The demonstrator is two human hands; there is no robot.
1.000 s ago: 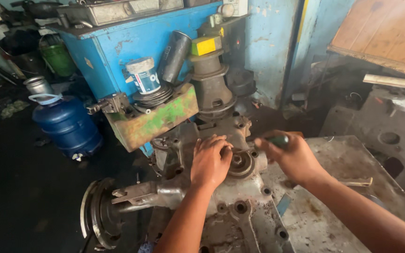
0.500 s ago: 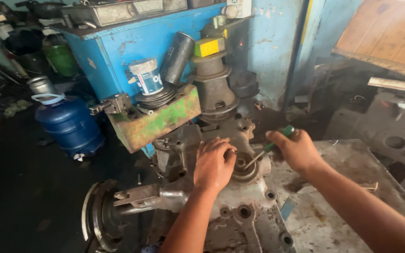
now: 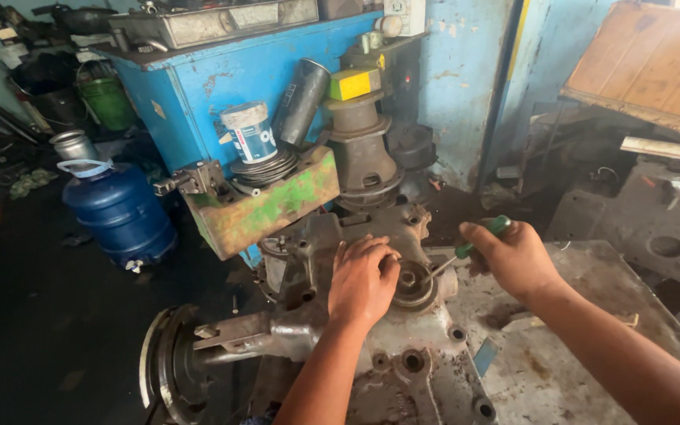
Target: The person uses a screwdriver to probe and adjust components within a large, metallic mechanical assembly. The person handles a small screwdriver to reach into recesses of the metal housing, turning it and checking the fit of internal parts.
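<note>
A greasy grey metal gearbox housing lies in front of me with a round bearing seat on its top. My left hand rests palm down on the housing, fingers curled at the left rim of that seat. My right hand grips a green-handled screwdriver; its shaft slants down left and the tip sits against the right side of the round seat. A shaft with a round flange sticks out of the housing to the left.
A green metal block with a small tin and a black cylinder stands behind the housing, against a blue cabinet. A blue water jug is on the dark floor at left. Another grey casting lies right.
The view has shifted slightly. My right hand has brought the screwdriver tip in against the round seat. My left hand has stayed on the housing beside it.
</note>
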